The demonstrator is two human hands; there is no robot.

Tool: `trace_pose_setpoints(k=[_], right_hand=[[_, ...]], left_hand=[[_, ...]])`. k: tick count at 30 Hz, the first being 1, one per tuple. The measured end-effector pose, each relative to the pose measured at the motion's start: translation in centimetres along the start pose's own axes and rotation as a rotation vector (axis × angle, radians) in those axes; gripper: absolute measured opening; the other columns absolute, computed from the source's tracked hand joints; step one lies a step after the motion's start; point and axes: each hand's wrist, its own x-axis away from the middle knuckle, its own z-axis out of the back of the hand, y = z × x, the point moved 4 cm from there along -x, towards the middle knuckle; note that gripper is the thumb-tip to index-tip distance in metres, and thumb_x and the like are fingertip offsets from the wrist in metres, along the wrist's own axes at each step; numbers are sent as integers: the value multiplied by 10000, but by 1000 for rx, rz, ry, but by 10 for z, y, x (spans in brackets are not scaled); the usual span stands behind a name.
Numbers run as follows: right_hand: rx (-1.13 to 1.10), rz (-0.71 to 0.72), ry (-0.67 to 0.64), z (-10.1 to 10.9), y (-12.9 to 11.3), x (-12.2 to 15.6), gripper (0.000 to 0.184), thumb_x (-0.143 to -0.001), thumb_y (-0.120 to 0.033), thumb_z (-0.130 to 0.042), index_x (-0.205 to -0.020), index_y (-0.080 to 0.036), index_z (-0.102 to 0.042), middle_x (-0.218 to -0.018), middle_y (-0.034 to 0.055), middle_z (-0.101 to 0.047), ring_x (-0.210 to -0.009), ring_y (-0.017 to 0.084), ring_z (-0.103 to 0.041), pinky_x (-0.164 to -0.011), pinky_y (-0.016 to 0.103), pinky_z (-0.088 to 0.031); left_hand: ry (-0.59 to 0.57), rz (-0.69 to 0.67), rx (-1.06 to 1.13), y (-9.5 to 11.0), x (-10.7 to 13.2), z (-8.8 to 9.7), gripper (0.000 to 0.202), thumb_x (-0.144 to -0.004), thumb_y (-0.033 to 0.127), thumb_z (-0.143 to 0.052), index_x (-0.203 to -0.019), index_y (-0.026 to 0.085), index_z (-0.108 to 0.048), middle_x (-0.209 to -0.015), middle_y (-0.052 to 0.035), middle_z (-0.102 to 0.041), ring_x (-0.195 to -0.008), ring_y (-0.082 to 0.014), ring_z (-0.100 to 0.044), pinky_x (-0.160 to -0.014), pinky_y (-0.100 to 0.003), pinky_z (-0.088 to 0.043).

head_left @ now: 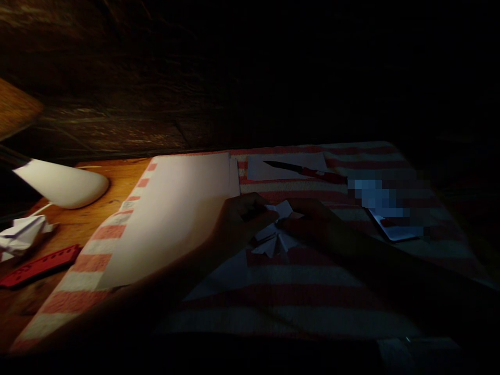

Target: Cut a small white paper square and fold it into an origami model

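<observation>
The scene is very dark. A small folded white paper piece (274,240) lies on a red-and-white striped cloth (297,291). My left hand (241,219) pinches its upper left part with curled fingers. My right hand (312,221) grips its right side, fingers closed on the paper. Both forearms reach in from the bottom of the view in shadow.
A large white sheet (172,213) lies to the left on the cloth. A red-handled knife (308,171) rests on a smaller paper (285,165) behind. A white lamp head (62,182), crumpled paper (21,234) and a red ruler (39,265) sit on the wooden table at left.
</observation>
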Motion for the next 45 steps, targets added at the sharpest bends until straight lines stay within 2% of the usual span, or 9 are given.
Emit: trace_pose_setpoints(k=[6,14,20,23,28,31,34,41,45], right_hand=[[45,35,5,0,-3,-3,137,-762,-201,-703,-891,-160,-719,-846,25,-685,-728,146,-589,-653,274,-447],[142,70,36,-2,-11,-4,200,-822,-338,-757,-882,-152,-714,-816,10,-667,-696,127,-563,-613,249,-421],[145,78,39,0,-4,-7,198,-804,-315,-787,-892,-155,-711,-799,-4,-660,-695,121,-570,-612,244,-434],[121,93,15,-1,-4,-8,201,-792,-308,-797,-893,-155,-717,-820,2,-684,-722,128,-598,-656,260,-470],[120,108,12,-2,-5,-9,211,-784,-321,-797,-903,-158,-735,-892,36,-734,-823,168,-659,-764,321,-519],[100,112,12,-1,-4,-8,219,-775,-314,-806,-925,-163,-755,-917,38,-747,-836,169,-666,-773,318,-523],[93,81,5,-1,-2,-7,214,-785,-303,-796,-941,-159,-764,-922,41,-753,-820,165,-668,-756,307,-519],[197,34,29,3,1,-6,214,-786,-310,-786,-932,-154,-770,-883,38,-750,-749,164,-662,-682,285,-502],[258,51,42,5,-1,-6,217,-793,-296,-772,-955,-152,-769,-815,16,-718,-671,134,-607,-614,255,-455]], left_hand=[[-13,13,8,-3,-1,2,149,-763,274,-749,-813,157,-673,-507,61,-573,-373,-55,-477,-348,-155,-366],[-20,-19,26,-12,-5,3,205,-734,276,-774,-881,154,-699,-508,63,-576,-354,-54,-455,-342,-161,-365],[-18,-79,20,-4,-1,2,227,-755,256,-766,-950,178,-680,-622,47,-626,-393,-40,-452,-356,-155,-343],[-19,-91,5,-1,0,3,164,-782,243,-744,-924,194,-680,-580,64,-587,-387,-43,-433,-359,-157,-322],[12,-176,-52,5,-2,7,77,-783,237,-727,-822,171,-729,-729,-11,-663,-597,-96,-600,-478,-172,-434],[-6,-167,-41,4,-3,8,95,-787,256,-736,-836,174,-736,-766,-10,-653,-566,-82,-577,-443,-164,-410],[-36,-128,-27,-1,-2,8,113,-798,272,-740,-862,181,-723,-745,-5,-651,-509,-72,-546,-405,-162,-390],[-48,-110,-30,0,-2,5,181,-733,225,-753,-859,161,-639,-770,-13,-683,-660,-115,-660,-539,-174,-507],[-77,-91,-55,-1,-2,1,179,-756,270,-728,-829,161,-605,-692,15,-637,-574,-84,-592,-479,-155,-445]])
